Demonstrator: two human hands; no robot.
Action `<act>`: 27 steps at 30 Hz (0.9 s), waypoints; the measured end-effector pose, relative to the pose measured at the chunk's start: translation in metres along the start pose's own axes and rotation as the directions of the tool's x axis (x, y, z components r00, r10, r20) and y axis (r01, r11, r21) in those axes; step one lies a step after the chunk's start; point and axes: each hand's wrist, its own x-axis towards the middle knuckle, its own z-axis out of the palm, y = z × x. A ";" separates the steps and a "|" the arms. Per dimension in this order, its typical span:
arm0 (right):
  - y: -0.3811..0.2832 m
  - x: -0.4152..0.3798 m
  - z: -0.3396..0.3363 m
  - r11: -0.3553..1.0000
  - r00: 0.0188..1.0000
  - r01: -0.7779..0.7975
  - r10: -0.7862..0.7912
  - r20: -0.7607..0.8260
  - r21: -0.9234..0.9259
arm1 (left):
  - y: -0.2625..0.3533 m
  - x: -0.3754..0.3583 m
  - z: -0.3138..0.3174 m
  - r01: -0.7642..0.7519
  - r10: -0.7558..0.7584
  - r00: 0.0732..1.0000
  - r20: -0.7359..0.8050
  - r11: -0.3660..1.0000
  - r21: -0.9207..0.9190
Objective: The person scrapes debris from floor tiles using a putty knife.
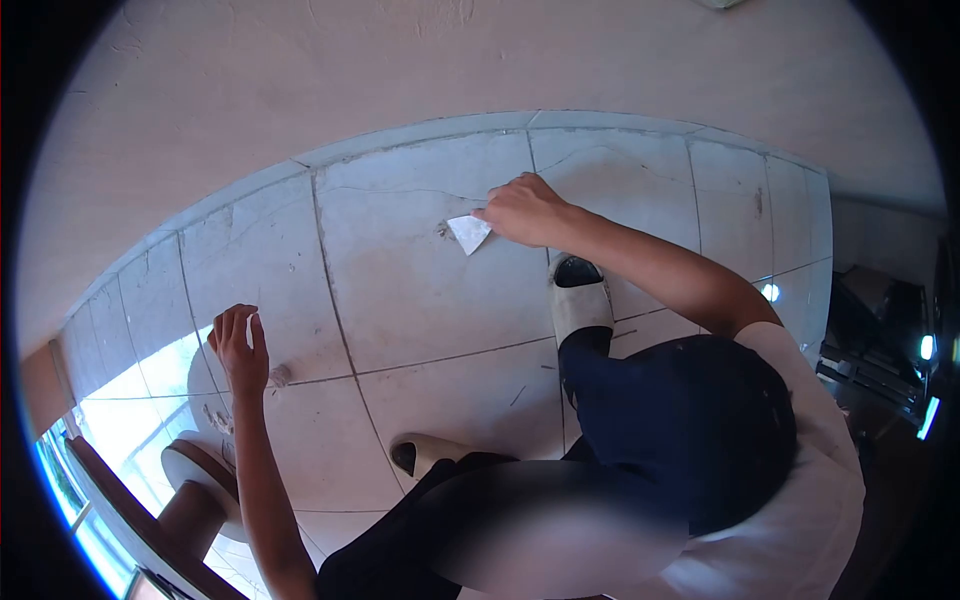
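My right hand (527, 210) is closed low over the floor tiles, beside the wall. From its fingers sticks out a scraper (468, 233) with a pale, wedge-shaped blade; its handle is hidden in my fist. A small patch of crumbly debris (443, 230) lies at the blade's wide edge. Off to the left, my left hand (240, 345) is raised with loosely bent fingers and the thumb apart, holding nothing. A small greyish clump (280, 376) shows on the tiles close to that hand.
Pale floor tiles (430, 310) meet a plain wall (350, 70). My feet wear light slip-on shoes (582, 308). A round-based pedestal (195, 470) stands at lower left, more debris (218, 420) near it. Dark equipment (880, 335) is at the right edge.
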 end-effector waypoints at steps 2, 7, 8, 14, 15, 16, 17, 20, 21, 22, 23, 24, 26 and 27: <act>0.009 -0.001 -0.013 1.000 1.000 -0.013 0.013 -0.004 0.009 | -0.001 0.004 0.001 0.002 -0.002 1.000 -0.002 1.000 0.007; 0.031 0.021 -0.026 0.984 0.997 -0.068 0.061 -0.042 -0.162 | -0.002 0.005 0.008 -0.060 0.060 0.998 0.004 0.998 -0.003; 0.027 0.028 -0.024 0.986 0.999 -0.033 0.032 -0.008 -0.161 | -0.003 0.004 0.009 -0.057 0.057 0.998 0.006 0.998 -0.002; 0.015 0.039 -0.056 0.964 0.999 0.042 -0.040 0.016 -0.264 | -0.006 0.005 0.008 -0.069 0.068 0.997 0.027 0.997 0.024; 0.021 0.041 -0.059 0.965 1.000 0.003 -0.001 0.007 -0.264 | -0.004 0.005 0.008 -0.039 0.039 0.999 0.004 0.999 0.013; 0.021 0.044 -0.056 0.965 1.000 0.006 -0.003 0.010 -0.262 | -0.003 0.004 0.009 -0.010 0.010 1.000 -0.016 1.000 -0.001; 0.021 0.045 -0.052 0.968 1.000 0.013 -0.012 0.007 -0.252 | -0.004 0.003 0.010 -0.009 0.009 1.000 -0.012 1.000 -0.002; 0.003 0.052 -0.038 0.966 0.998 0.047 -0.037 0.046 -0.255 | -0.005 0.003 0.014 -0.054 0.053 0.998 0.022 0.999 0.009; -0.006 0.053 -0.037 0.956 0.993 0.105 -0.087 0.081 -0.273 | -0.003 0.005 0.013 -0.049 0.049 0.998 0.026 0.999 0.012; -0.010 0.054 -0.039 0.944 0.984 0.162 -0.134 0.116 -0.289 | -0.002 0.008 0.012 -0.047 0.047 0.998 0.031 0.999 0.014; -0.009 0.056 -0.043 0.939 0.986 0.162 -0.142 0.086 -0.305 | -0.001 0.010 0.011 -0.051 0.050 0.998 0.036 0.999 0.016; -0.004 0.058 -0.052 0.939 0.986 0.159 -0.140 0.086 -0.306 | 0.002 0.014 0.011 -0.045 0.045 0.999 0.011 0.999 0.000; 0.001 0.064 -0.068 0.928 0.991 0.126 -0.133 0.004 -0.350 | 0.009 0.015 0.011 -0.024 0.024 1.000 -0.007 1.000 -0.018; 0.003 0.069 -0.069 0.907 0.986 0.150 -0.164 -0.001 -0.394 | 0.013 0.017 0.010 -0.023 0.023 1.000 -0.008 0.999 -0.042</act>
